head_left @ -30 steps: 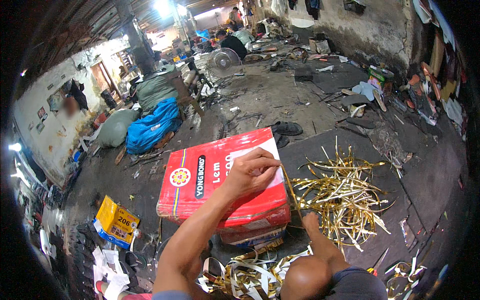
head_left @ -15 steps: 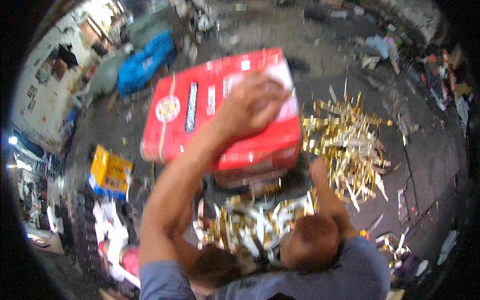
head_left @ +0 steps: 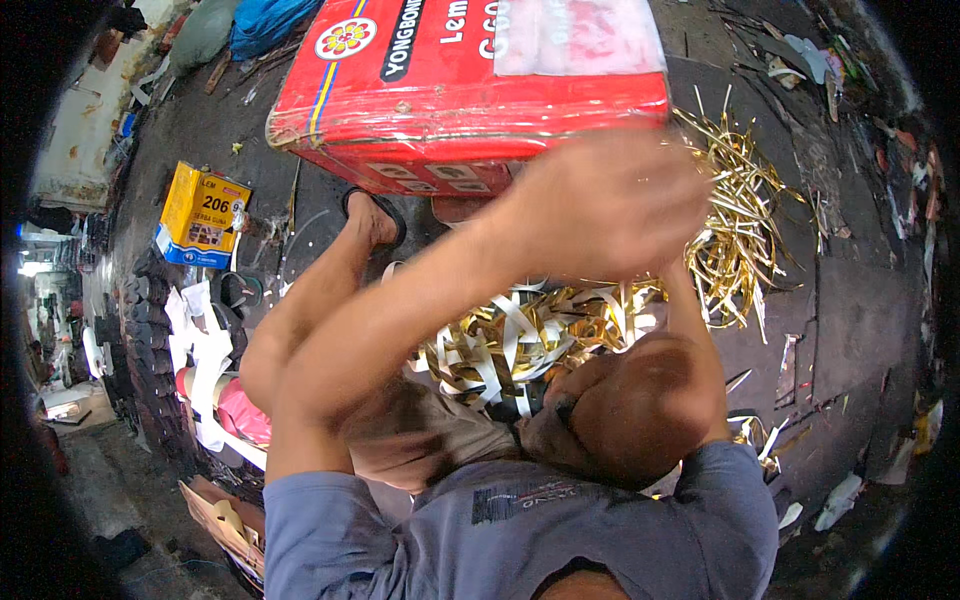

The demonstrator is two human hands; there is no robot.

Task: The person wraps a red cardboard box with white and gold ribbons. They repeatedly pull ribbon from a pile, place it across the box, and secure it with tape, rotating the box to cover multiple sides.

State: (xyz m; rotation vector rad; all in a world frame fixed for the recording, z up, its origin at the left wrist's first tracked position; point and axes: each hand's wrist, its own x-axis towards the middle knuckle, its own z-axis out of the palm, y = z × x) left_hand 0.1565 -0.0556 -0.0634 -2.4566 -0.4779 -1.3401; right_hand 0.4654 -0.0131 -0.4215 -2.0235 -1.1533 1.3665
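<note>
Left hand (head_left: pixel 610 205) is a blur just below the near edge of the red box (head_left: pixel 450 90), raised in front of it; whether it touches the box, or how far its fingers are spread, I cannot tell, and it shows nothing in its grasp. The box lies beyond and above this hand, its long axis running left to right, a pale label patch on its top at the right. The right hand is hidden behind the knee and forearm, so the left is nearer. Gold strips (head_left: pixel 740 210) fan out to the right of the box, more (head_left: pixel 520 340) are heaped under the arm, and a yellow tin (head_left: pixel 203 215) stands well apart to the left on the floor (head_left: pixel 850 300).
</note>
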